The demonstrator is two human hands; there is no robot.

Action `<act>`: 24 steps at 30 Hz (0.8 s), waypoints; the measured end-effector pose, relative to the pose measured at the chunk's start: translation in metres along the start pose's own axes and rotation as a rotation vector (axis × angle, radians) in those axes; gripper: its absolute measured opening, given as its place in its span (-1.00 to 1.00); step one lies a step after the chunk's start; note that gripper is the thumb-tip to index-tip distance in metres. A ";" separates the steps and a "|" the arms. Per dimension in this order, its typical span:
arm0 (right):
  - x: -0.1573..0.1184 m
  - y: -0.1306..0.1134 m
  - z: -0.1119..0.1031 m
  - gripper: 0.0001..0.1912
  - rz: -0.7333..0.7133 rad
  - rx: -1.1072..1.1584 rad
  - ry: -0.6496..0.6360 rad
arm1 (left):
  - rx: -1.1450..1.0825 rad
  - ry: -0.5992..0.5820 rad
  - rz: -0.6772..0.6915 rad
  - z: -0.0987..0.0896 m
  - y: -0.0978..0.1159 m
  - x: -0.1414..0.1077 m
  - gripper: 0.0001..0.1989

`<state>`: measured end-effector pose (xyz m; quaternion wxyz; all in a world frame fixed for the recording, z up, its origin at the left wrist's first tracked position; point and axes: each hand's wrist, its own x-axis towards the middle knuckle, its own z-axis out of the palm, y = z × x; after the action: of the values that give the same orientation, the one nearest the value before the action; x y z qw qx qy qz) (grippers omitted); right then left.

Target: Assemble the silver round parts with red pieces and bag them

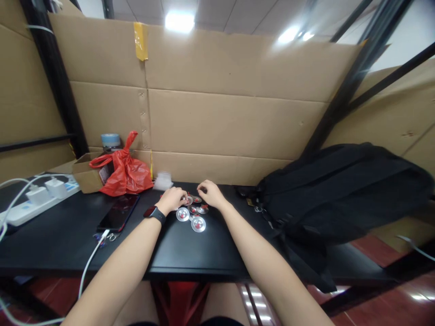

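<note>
Several small shiny metal discs with raised, red-marked middles lie clustered on the black table. My left hand (172,199), with a dark watch on its wrist, is at the left of the cluster. Its fingers are closed down on the edge of a metal disc (188,200). To the right of the cluster is my right hand (211,194), its fingers curved and apart with nothing visible between them. Closest to me are a flat disc (198,223) and another disc (182,214). Some discs behind are partly covered by my left hand.
A phone (118,213) lies left, with a white cable and keys by it. Behind stand a red plastic bag (127,170), a small cardboard box (87,174) and a clear plastic stack (163,181). A white power strip (41,203) is far left; a black backpack (340,190) fills the right.
</note>
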<state>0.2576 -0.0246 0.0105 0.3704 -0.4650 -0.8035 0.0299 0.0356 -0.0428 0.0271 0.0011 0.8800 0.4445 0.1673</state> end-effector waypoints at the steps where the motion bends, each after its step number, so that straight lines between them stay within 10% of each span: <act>1: 0.000 -0.006 0.003 -0.89 -0.024 0.066 0.007 | 0.002 0.008 -0.002 0.002 0.002 0.000 -0.90; 13: -0.009 -0.033 0.008 -0.55 0.043 0.481 -0.123 | -0.259 0.173 -0.026 0.017 -0.007 0.011 -0.86; 24: -0.003 -0.019 -0.002 -0.57 0.311 0.888 0.008 | -0.395 0.205 -0.101 0.008 -0.015 0.012 -0.80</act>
<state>0.2454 -0.0382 0.0179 0.5278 -0.3766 -0.6322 0.4242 0.0328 -0.0239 0.0209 0.1364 0.8176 0.4446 0.3395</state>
